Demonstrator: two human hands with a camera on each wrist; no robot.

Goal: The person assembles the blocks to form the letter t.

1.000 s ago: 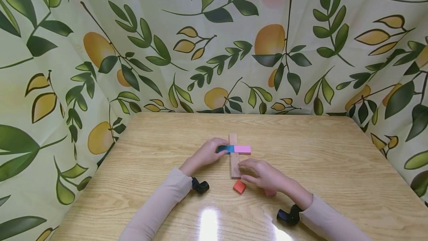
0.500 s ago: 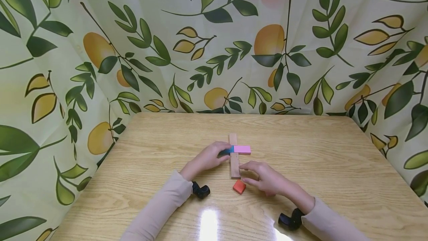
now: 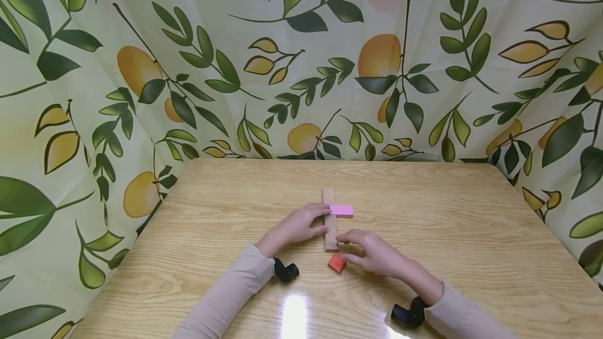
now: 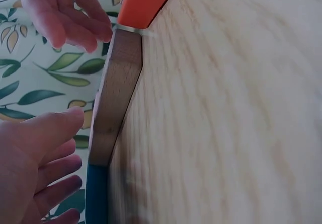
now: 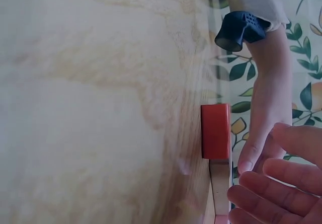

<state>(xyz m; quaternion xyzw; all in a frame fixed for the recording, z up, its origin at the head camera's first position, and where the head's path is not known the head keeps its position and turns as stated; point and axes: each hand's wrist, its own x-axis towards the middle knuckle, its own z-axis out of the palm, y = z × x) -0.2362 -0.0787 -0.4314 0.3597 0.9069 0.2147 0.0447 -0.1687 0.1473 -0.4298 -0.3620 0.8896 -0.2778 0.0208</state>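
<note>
Blue block (image 4: 96, 194), plainer a second ago, now mostly hidden in head view: your left hand (image 3: 301, 224) shifted toward nearer wooden block (image 3: 331, 237). Both hands loosely spread, pinching nothing; blue block seemingly left placed. Red block (image 3: 336, 263) beside your right hand (image 3: 377, 255).

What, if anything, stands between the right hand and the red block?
Nothing visible: the right hand is right beside the red block; the nearer wooden block lies beyond the red one, not between them.
</note>
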